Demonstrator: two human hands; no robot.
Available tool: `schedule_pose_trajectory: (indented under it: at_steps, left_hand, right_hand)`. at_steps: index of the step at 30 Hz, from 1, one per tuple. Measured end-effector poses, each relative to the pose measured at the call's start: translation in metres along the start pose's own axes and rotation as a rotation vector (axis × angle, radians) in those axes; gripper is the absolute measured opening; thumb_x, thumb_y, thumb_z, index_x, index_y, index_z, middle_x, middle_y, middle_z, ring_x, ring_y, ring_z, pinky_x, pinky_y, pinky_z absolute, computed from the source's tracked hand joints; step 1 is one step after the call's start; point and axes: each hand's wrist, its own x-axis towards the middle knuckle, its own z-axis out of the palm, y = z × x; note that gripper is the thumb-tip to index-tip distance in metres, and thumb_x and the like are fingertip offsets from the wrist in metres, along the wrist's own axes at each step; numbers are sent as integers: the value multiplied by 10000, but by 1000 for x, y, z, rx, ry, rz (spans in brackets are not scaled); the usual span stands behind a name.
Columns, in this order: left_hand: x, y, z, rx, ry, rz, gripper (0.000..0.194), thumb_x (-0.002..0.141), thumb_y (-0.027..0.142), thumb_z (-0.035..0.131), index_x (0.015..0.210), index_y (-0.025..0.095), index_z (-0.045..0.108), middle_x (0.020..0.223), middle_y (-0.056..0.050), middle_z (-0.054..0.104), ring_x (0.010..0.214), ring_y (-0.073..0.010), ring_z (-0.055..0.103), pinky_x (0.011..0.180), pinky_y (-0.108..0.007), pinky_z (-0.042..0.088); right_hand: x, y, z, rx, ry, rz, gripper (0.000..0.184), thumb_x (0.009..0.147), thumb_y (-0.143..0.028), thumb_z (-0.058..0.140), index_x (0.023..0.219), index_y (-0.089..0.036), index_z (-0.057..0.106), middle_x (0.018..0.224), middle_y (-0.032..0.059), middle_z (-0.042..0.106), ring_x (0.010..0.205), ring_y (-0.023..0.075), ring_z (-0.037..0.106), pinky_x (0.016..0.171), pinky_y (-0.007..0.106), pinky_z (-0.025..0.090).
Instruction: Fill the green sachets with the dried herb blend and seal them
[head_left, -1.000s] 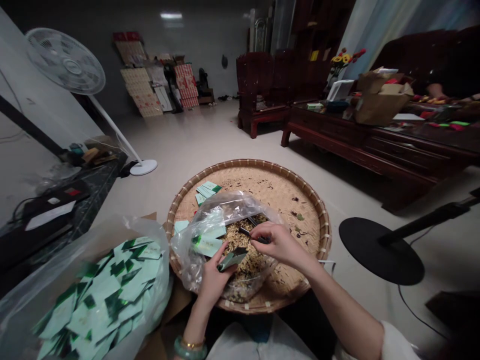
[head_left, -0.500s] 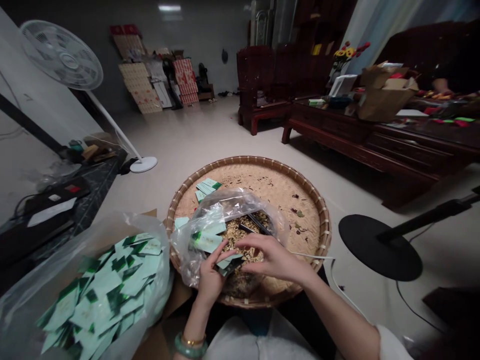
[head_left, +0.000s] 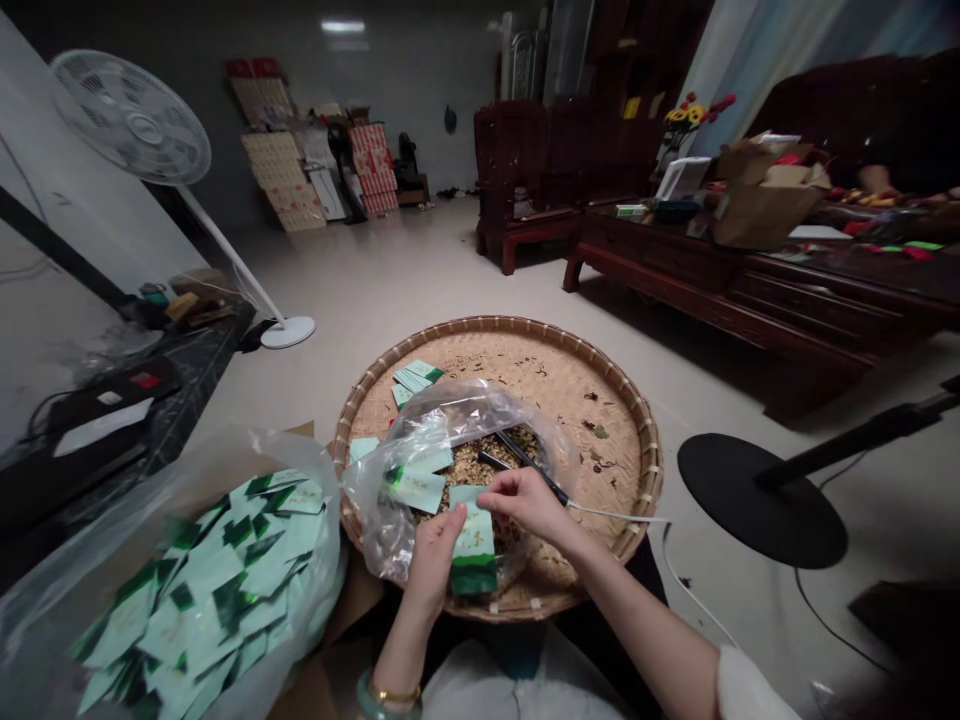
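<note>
A pale green packet point(head_left: 474, 550) with a dark green lower band hangs upright between my hands, over the near side of a round woven bamboo tray point(head_left: 360, 400). My left hand point(head_left: 433, 552) pinches its upper left edge. My right hand point(head_left: 527, 503) has its fingertips closed at the top right corner. Behind the packet, an open clear plastic bag point(head_left: 480, 395) holds loose dried brownish bits point(head_left: 474, 458) and more green packets point(head_left: 418, 490). A black handheld device point(head_left: 529, 462) with a white cable lies across the bag beyond my right hand.
Left of the tray, a large plastic bag point(head_left: 315, 470) is full of green packets point(head_left: 202, 580). Small packets point(head_left: 417, 376) lie on the tray's far left. A black round stand base point(head_left: 761, 500) and cable point(head_left: 701, 605) are at right. A white fan point(head_left: 135, 118) stands at left, a dark wooden table point(head_left: 720, 265) at right.
The packet has turned from tilted in my left hand to upright, its printed face toward me. My right hand, its fingers apart before, has come down and closed at the packet's top edge.
</note>
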Motion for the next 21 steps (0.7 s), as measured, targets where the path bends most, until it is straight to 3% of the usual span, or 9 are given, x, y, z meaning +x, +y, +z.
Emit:
schedule_pose_trajectory:
  at_steps: [5,8,11,13,16,18,21]
  left_hand:
    - [-2,1,7,-163,-97,-186,502,582,461,781,908,93,677,727,-100,718,631,-217,674,566,-285,513]
    - [-1,0,8,-227,-73,-205,541,512,351,842,956,104,658,871,-132,730,703,-239,695,596,-297,542]
    - [1,1,7,-283,-43,-220,527,517,330,839,957,108,653,934,-146,725,739,-244,699,593,-292,552]
    - [2,1,7,-299,-43,-218,513,514,317,840,944,105,655,953,-146,722,740,-239,699,585,-284,555]
    - [3,0,8,-299,-28,-212,506,493,293,849,922,101,661,954,-140,722,711,-225,698,590,-284,558]
    - [3,-2,9,-285,-6,-207,502,476,292,855,899,99,666,919,-131,729,676,-213,696,587,-279,554]
    - [3,-3,9,-263,10,-193,488,468,308,857,867,95,676,860,-116,735,641,-197,691,579,-261,543]
  right_hand:
    - [2,9,9,-65,92,-34,289,733,-413,628,594,-163,584,526,-22,547,483,116,500,481,232,398]
    - [4,11,0,-369,220,-187,261,846,-346,513,695,-166,627,695,39,616,684,177,577,643,299,471]
    - [7,14,-17,-809,374,-314,238,841,-259,536,1045,-165,615,1050,125,596,1006,262,521,856,403,440]
    - [9,16,-26,-1073,377,-246,445,790,-184,582,1228,-150,510,1151,166,543,1052,293,489,866,427,433]
    - [14,17,-30,-1314,283,-99,562,751,-93,573,1296,-130,442,1100,178,564,984,291,516,816,410,448]
    - [18,16,-29,-1346,255,-69,570,738,-81,567,1293,-112,442,1078,181,575,987,289,519,817,400,446]
    - [20,14,-35,-1221,260,-82,520,734,-143,586,1242,-93,488,1077,175,582,1010,281,530,839,379,444]
